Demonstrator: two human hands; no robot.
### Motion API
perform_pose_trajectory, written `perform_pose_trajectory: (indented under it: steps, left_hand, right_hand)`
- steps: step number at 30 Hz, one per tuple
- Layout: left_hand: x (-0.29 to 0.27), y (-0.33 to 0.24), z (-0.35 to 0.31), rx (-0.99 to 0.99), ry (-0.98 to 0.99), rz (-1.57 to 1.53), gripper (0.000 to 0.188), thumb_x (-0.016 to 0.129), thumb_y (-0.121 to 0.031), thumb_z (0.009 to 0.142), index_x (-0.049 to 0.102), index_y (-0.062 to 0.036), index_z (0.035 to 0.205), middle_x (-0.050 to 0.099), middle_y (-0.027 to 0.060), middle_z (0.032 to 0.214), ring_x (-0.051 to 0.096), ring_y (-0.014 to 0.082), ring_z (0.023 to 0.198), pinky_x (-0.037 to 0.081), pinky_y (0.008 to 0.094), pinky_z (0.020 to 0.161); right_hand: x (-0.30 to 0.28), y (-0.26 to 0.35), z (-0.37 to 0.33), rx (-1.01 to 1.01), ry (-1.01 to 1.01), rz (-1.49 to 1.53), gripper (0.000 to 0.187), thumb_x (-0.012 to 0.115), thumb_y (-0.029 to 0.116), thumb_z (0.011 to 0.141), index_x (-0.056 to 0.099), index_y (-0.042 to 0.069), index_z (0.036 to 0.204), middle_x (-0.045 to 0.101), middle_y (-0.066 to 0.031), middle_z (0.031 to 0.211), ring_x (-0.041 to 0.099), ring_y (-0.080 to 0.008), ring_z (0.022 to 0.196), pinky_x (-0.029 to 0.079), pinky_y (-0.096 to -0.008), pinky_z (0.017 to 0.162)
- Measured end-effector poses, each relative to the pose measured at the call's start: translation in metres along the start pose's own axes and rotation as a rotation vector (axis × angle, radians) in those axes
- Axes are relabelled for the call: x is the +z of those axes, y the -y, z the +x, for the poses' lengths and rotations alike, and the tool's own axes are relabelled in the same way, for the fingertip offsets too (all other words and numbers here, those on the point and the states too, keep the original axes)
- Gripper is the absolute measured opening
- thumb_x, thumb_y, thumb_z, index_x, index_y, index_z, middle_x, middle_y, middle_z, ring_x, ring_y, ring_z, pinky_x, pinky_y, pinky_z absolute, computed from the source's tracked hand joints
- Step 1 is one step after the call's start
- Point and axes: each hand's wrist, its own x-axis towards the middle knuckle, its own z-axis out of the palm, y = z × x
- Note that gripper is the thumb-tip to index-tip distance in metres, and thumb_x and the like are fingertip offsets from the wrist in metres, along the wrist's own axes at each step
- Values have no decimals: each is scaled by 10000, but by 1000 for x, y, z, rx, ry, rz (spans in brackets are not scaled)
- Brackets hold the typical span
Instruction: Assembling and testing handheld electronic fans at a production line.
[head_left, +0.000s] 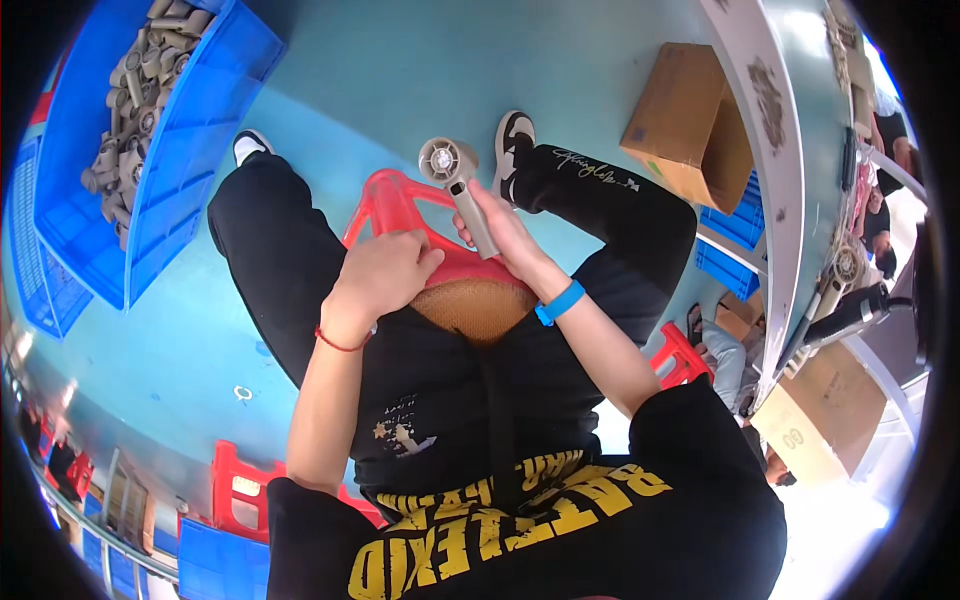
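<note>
A beige handheld fan [478, 218] is in my right hand [512, 235], gripped by its handle. Its round grilled head points away from me and tilts left. My left hand [385, 270] is closed, fingers curled under and thumb to the right, just left of the fan handle and apart from it. What the left hand may hold is hidden under its back. Both hands are above a red plastic stool [395, 203] between my legs, which has a brown woven seat cover [478, 308].
On the left a large blue bin [215, 140] contains a heap of similar beige fans [135, 110]. An open cardboard box [675, 110] stands right of my foot. A pale table edge [775, 130] curves along the right, with another fan [845, 268] near it. Red stools [240, 490] are behind me.
</note>
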Motion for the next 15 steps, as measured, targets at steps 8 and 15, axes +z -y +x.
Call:
perform_pose_trajectory:
  steps: [8,15]
  left_hand:
    - [4,-8,12,47,71,5,387,510,-362,891,637,-3,960,652,179,906,617,325,905,461,419,804]
    - [5,-23,25,249,252,-840,586,535,-445,911,444,18,1258,588,97,1097,574,170,1010,444,312,861]
  right_hand:
    - [3,-7,-26,-98,-53,-83,381,393,439,970,503,74,987,539,-23,753,521,-92,623,443,-235,526]
    - [9,-16,-29,-476,-101,-323,344,452,332,961,500,32,1123,590,-77,837,597,-152,705,489,-298,605]
